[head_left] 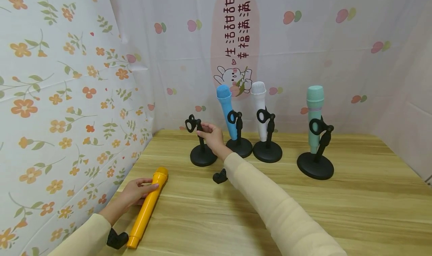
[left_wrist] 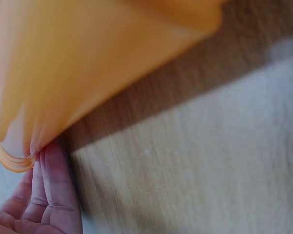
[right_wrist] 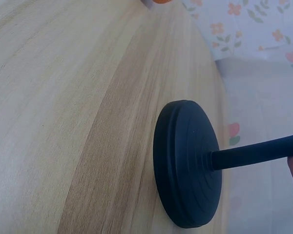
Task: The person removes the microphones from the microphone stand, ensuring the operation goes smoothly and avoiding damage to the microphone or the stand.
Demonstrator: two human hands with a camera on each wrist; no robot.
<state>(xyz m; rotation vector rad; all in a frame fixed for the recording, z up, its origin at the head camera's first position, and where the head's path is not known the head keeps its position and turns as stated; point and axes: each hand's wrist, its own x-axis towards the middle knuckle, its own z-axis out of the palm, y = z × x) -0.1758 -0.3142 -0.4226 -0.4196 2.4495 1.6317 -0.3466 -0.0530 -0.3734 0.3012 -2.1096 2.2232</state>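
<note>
In the head view my left hand (head_left: pixel 137 191) grips a yellow-orange microphone (head_left: pixel 148 207) near its head, thumb on top and fingers at the far side. The microphone slants over the left of the table. It looms large in the left wrist view, with the fingers (left_wrist: pixel 56 190) along its side. Farther back, my right hand (head_left: pixel 212 137) pinches the upper pole of a black microphone stand (head_left: pixel 203 156) whose ring clip (head_left: pixel 191 124) holds nothing. The stand's round base (right_wrist: pixel 188 163) fills the middle of the right wrist view, on the wood.
Right of my right hand stand three more black stands, holding a blue microphone (head_left: pixel 227 109), a white microphone (head_left: pixel 260 113) and a mint-green microphone (head_left: pixel 314 113). A flowered curtain (head_left: pixel 67 98) borders the wooden table (head_left: pixel 189 218) on the left, and a printed cloth (head_left: pixel 175 60) hangs behind.
</note>
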